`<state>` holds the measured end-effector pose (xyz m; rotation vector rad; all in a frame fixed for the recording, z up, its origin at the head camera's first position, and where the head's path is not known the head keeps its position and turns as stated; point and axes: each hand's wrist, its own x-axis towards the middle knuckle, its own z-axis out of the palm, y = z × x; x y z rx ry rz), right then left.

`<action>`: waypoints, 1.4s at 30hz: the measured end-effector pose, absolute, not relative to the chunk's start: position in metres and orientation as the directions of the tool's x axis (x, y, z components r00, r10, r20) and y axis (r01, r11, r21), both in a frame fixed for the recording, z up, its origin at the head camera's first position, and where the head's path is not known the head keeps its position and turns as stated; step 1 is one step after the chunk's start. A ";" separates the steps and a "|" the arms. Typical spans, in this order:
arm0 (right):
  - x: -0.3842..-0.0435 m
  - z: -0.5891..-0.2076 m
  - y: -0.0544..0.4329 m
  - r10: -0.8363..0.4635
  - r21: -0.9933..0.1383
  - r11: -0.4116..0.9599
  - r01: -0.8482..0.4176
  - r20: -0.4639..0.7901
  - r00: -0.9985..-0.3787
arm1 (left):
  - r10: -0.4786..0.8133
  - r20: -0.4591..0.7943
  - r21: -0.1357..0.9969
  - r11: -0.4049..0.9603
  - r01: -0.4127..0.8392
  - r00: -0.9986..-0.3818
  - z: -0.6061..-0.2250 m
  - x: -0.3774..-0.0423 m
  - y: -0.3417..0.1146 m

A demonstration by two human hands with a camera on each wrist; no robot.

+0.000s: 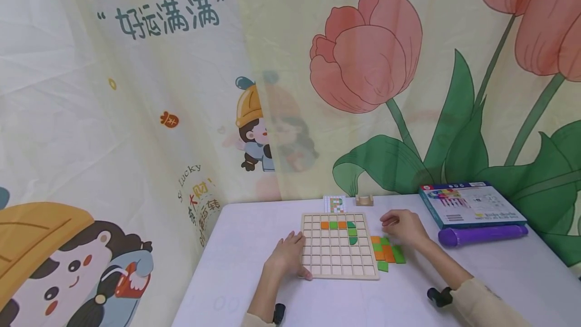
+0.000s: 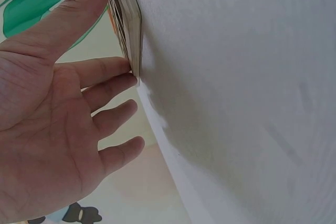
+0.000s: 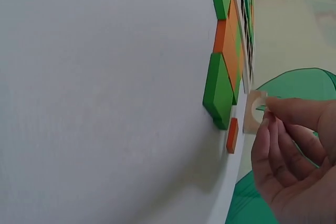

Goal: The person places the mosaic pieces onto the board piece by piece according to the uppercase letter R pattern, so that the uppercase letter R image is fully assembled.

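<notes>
Looking at the white table [image 1: 240,261], we find the wooden grid board [image 1: 333,254] lying flat on it, with the left hand [image 1: 285,257] at its left edge. The fingers of this hand are apart and nearly straight; in the left wrist view, we see two fingertips [image 2: 123,65] touching the board's edge. Six orange and green pieces [image 1: 333,225] sit in the cells, in a line which turns at a rounded corner toward us.

The right hand [image 1: 406,226] is at the far side of the loose tiles [image 1: 388,253], which lie close together just beside the board's right edge. Its thumb and forefinger meet at the tips, but we cannot tell if something small is between them. One orange tile [image 3: 232,136] lies near the others. Beyond the board we notice a pattern card [image 1: 334,204] and a wooden holder [image 1: 364,200]; on the right, a purple tube [image 1: 483,235] lies before a flat box [image 1: 472,205].
</notes>
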<state>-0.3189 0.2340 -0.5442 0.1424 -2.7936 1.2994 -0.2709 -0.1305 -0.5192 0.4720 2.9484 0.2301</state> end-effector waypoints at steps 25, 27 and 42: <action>-0.321 -0.550 0.252 -0.085 -0.646 0.758 -0.095 0.047 -0.995 | 0.302 -0.119 0.185 0.943 0.278 -0.946 -0.522 -0.271 -0.131; -0.321 -0.551 0.252 -0.091 -0.647 0.755 -0.105 0.055 -0.994 | 0.304 -0.119 0.189 0.941 0.279 -0.945 -0.522 -0.271 -0.131; -0.326 -0.547 0.247 -0.066 -0.759 0.644 -0.089 0.061 -0.996 | 0.304 -0.118 0.192 0.941 0.278 -0.946 -0.524 -0.274 -0.132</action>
